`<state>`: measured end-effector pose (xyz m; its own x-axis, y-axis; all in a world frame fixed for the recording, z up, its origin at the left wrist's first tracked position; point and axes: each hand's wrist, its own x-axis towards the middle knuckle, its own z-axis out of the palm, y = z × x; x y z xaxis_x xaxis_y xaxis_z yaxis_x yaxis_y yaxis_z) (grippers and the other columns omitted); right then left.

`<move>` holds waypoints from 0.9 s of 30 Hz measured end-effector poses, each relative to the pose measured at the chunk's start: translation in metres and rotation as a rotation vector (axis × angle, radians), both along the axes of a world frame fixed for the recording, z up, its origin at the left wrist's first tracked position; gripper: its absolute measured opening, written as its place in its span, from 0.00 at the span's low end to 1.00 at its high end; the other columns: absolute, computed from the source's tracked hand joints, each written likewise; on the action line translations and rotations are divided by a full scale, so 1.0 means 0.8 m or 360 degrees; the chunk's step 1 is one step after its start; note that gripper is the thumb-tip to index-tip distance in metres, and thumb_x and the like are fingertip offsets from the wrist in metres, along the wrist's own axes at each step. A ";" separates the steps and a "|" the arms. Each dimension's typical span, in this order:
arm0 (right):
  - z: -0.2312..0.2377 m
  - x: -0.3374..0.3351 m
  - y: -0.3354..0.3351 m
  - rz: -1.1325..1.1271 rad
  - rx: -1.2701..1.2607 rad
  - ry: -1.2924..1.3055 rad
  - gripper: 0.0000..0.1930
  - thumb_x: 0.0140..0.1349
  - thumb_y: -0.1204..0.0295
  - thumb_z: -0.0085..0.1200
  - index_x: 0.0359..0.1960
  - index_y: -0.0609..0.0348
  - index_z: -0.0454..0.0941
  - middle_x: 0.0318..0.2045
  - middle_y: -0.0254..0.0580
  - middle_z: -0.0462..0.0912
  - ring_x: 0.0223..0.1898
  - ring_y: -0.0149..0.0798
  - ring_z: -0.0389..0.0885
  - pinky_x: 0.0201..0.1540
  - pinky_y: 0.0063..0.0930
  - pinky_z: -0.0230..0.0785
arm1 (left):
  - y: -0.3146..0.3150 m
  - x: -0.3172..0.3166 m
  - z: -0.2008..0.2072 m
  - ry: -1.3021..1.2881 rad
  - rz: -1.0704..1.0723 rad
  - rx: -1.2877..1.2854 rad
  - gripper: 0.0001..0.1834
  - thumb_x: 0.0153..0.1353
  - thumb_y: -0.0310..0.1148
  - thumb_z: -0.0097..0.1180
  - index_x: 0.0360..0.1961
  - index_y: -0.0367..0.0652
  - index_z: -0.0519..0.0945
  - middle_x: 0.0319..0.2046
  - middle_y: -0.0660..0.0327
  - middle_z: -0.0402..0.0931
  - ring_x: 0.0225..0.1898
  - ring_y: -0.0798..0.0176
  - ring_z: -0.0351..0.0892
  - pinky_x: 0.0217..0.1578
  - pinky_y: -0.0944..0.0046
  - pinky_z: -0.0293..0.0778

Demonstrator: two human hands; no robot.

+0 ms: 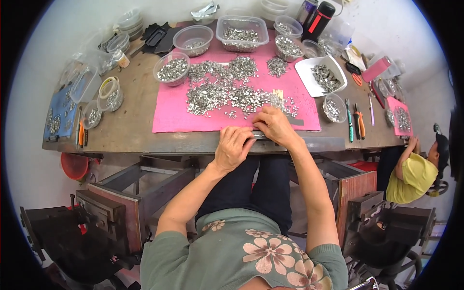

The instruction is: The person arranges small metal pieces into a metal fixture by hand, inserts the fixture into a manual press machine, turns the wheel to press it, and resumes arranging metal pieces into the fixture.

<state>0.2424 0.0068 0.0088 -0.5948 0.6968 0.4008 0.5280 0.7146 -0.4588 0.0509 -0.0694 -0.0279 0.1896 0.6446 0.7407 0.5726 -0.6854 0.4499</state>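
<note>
At the front edge of the table, my left hand [233, 146] has its fingers closed on one end of a short, dark grooved metal bar [260, 136]. Just over that bar my right hand [274, 125] is bent down, thumb and fingertips pinched together. Whatever lies between those fingertips is too small or hidden to name. Beyond both hands, loose piles of small shiny metal parts [208, 99] cover part of a pink mat [167, 118]. A small tan piece [278, 93] stands among the parts near my right hand.
Plastic tubs of metal parts ring the mat, among them a round tub [172, 70] and a white tray [309, 82]. Orange-handled pliers [360, 124] and a toothbrush [349, 123] lie right. A co-worker in yellow [415, 176] sits far right. Vises [104, 212] flank my seat.
</note>
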 end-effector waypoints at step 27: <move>0.004 0.019 -0.090 -0.0363 0.0181 0.0222 0.13 0.57 0.76 0.65 0.45 0.59 0.81 0.40 0.42 0.83 0.44 0.47 0.81 0.51 0.38 0.68 | -0.002 -0.008 0.000 0.0061 0.0032 -0.0045 0.19 0.56 0.30 0.71 0.48 0.43 0.79 0.49 0.60 0.81 0.50 0.53 0.76 0.53 0.50 0.65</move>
